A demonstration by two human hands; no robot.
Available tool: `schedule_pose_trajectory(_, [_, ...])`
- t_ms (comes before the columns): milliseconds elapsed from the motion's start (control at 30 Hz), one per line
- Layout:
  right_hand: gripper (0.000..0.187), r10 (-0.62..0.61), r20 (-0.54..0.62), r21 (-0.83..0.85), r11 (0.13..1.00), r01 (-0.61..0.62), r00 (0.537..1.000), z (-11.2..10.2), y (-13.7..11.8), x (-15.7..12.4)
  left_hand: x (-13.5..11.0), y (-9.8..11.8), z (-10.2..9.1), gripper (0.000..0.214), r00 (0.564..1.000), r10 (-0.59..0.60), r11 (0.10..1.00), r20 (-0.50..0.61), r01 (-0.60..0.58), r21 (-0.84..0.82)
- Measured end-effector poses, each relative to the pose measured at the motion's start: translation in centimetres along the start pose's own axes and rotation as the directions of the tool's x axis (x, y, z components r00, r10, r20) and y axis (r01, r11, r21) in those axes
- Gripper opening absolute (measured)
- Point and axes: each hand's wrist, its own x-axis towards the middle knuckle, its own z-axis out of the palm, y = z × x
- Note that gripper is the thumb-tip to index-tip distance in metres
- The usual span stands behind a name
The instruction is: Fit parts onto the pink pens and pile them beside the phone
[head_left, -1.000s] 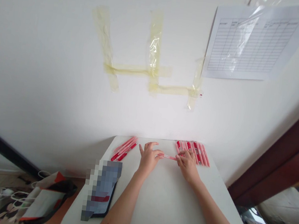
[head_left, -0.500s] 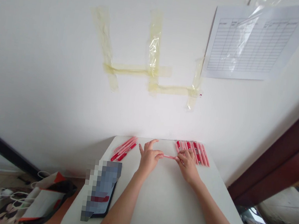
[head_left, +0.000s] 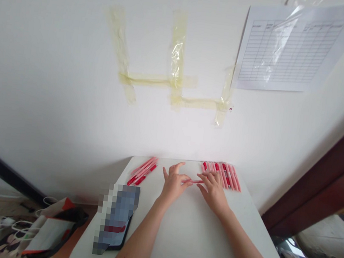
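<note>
A thin pink pen [head_left: 193,182] is held level between my two hands over the white table [head_left: 190,236]. My left hand [head_left: 173,183] pinches its left end, the other fingers spread upward. My right hand [head_left: 214,189] grips the right end with curled fingers. Just behind my right hand lies a row of several red and pink pens [head_left: 224,175] side by side. A smaller bunch of red and pink pens [head_left: 142,170] lies at the table's far left corner, away from both hands.
A dark phone or tablet [head_left: 116,222] lies on the table's left edge. A white wall with tape strips [head_left: 175,62] and a printed sheet [head_left: 290,49] rises behind the table. Bags and cables [head_left: 34,231] clutter the floor at left; dark wooden furniture [head_left: 324,185] stands at right.
Both hands have drawn closer together along the pink pen, so less of it shows between them. The right hand has shifted slightly left.
</note>
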Motion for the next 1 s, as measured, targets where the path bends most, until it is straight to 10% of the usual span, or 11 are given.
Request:
schedule_pose_trajectory(500, [0.03,0.329,-0.013,0.443,0.848,-0.289,0.944,-0.2,0.4,0.2,0.3,-1.6,0.5,0.039,0.989,-0.123,0.99,-0.082,0.127,0.058])
schedule_pose_trajectory(667, [0.033,0.587,0.162,0.779,0.417,-0.468,0.793,-0.1,1.1,0.5,0.2,-1.8,0.8,0.033,0.989,-0.123,0.989,-0.077,0.129,0.075])
schedule_pose_trajectory(833, [0.026,0.549,0.348,0.927,-0.083,-0.365,0.76,-1.0,1.9,1.1,0.2,-1.7,0.8,0.029,0.989,-0.13,0.987,-0.071,0.136,0.087])
schedule_pose_trajectory(1000, [0.051,0.442,0.462,0.887,-0.229,-0.401,0.769,-2.7,1.3,1.3,0.1,-1.7,0.8,0.026,0.988,-0.143,0.985,-0.056,0.147,0.093])
